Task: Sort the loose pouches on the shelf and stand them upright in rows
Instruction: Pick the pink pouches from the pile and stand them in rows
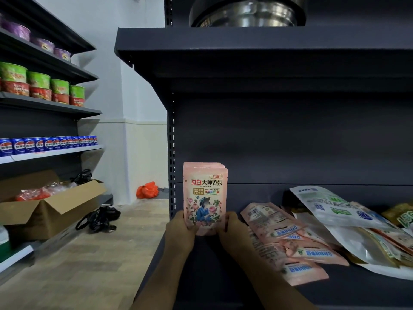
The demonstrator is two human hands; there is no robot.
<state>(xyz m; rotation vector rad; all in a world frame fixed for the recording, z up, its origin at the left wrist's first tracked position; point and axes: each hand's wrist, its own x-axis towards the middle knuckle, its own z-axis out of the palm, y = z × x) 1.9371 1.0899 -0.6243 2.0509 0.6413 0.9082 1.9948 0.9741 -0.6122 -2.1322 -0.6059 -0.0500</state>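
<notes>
Against the dark matte metal shelf [290, 294], everything else is sitting relative to its flat steel deck. Spreading over the right half of that deck, a loose heap of pouches [335, 238] is lying flat and overlapping: glossy salmon-pink ones face down with barcodes showing, crinkled white and clear film ones on top, a yellow-green one at the far right. Toward the deck's left end, you are holding a small stack of pink pouches [205, 195] upright, their bottom edges down near the shelf surface; the front one is a smooth rectangular packet with rounded corners, printed with roses and a blue-coated figure, and the tops of others are peeking out behind it. Your left hand [181, 229] is curling round the stack's lower left edge, fingers wrapped onto the film. Your right hand [230, 224] is gripping the lower right edge the same way, just left of the nearest fallen pink pouch in the heap.
</notes>
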